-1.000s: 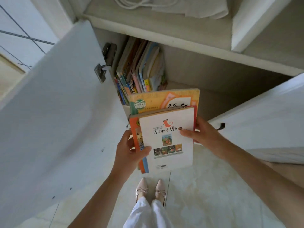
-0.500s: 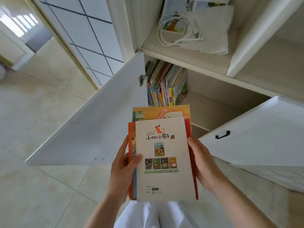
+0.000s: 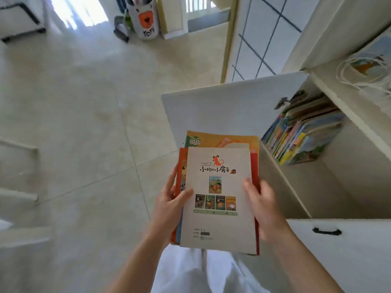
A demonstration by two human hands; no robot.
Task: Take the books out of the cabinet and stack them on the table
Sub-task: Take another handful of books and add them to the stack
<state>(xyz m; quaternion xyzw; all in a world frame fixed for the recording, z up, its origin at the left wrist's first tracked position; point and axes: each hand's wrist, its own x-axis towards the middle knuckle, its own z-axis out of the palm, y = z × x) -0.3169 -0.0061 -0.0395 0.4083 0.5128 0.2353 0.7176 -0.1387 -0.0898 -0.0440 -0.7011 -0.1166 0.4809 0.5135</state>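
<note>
I hold a small pile of thin picture books (image 3: 219, 225) in front of me, a white-covered one with a red dog on top and orange ones beneath. My left hand (image 3: 169, 205) grips the pile's left edge, thumb on the cover. My right hand (image 3: 262, 208) grips its right edge. More books (image 3: 302, 136) stand leaning in a row inside the open white cabinet (image 3: 296, 187) at the right.
The cabinet's left door (image 3: 222, 111) stands open behind the pile; the right door (image 3: 338, 250), with a black handle, is open at lower right. A coiled white cable (image 3: 364, 75) lies on the shelf above. A toy bin (image 3: 143, 17) stands far across the tiled floor. No table in view.
My view has swung left, away from the cabinet toward the room. The pile stays held in both hands and now sits farther from the shelf of books.
</note>
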